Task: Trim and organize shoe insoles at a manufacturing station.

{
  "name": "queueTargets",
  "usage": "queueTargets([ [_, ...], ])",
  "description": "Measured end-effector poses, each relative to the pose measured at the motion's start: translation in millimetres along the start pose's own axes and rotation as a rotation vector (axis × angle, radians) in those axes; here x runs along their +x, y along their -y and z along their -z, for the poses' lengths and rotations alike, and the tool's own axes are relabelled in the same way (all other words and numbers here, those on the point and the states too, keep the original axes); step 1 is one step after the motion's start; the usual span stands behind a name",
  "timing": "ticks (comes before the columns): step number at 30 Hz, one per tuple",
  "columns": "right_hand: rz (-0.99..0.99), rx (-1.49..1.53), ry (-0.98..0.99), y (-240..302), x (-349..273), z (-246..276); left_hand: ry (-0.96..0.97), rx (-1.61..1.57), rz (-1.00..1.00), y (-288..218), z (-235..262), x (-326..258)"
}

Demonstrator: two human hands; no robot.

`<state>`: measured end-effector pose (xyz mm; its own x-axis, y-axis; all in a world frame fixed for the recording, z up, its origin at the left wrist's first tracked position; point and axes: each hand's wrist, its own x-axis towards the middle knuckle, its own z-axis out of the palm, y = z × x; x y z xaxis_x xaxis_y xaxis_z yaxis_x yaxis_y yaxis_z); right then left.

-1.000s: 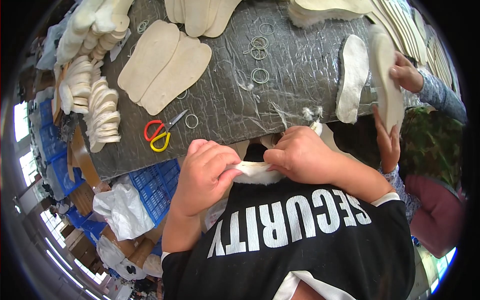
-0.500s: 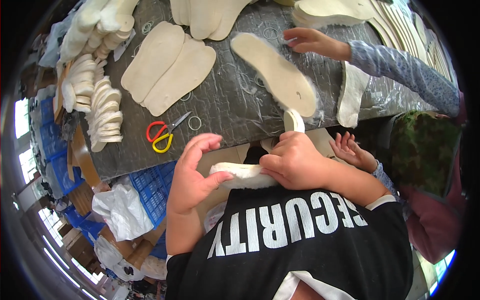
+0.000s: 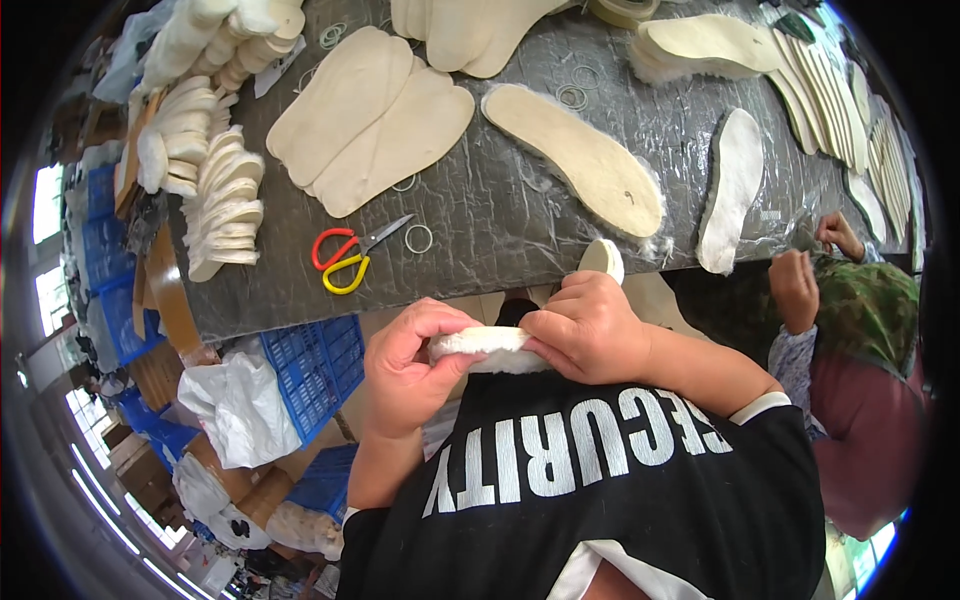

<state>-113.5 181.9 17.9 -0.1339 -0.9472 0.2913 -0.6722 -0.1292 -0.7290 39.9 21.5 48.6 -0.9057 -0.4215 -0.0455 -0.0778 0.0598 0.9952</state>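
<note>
Close to my chest, fleecy cream insoles [image 3: 500, 345] are held edge-on between both hands; they look stacked, though I cannot tell how many. My left hand [image 3: 405, 365] pinches one end, thumb below and fingers on top. My right hand [image 3: 590, 330] is wrapped around the other part, and a pale end sticks out above its knuckles. Beyond, on the dark table [image 3: 470, 235], lies a single fleece-edged insole [image 3: 580, 165]. Scissors [image 3: 345, 260] with red and yellow handles rest nearer the left, beside a rubber band [image 3: 418, 238].
Overlapping insoles [image 3: 370, 125] spread at the table's left, near bundled fleecy insoles [image 3: 225, 205]. A white fleece insole [image 3: 730, 190] and a row of insoles [image 3: 820, 100] lie right. A tape roll [image 3: 625, 10] is at the back. A co-worker's hand [image 3: 795, 290] is at right; blue crates [image 3: 315, 370] stand below left.
My left hand has closed its fingers onto the end of the insoles. The co-worker's arm has withdrawn from over the table, and both their hands are now at the right. The view has shifted slightly.
</note>
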Motion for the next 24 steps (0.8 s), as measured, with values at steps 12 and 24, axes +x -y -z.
queueTargets([
  [12,-0.076,0.032,-0.054,6,27,-16,-0.102,0.782,-0.663,2,22,21],
  [24,-0.428,1.282,-0.001,-34,45,-33,0.078,0.244,-0.57,5,37,36],
])
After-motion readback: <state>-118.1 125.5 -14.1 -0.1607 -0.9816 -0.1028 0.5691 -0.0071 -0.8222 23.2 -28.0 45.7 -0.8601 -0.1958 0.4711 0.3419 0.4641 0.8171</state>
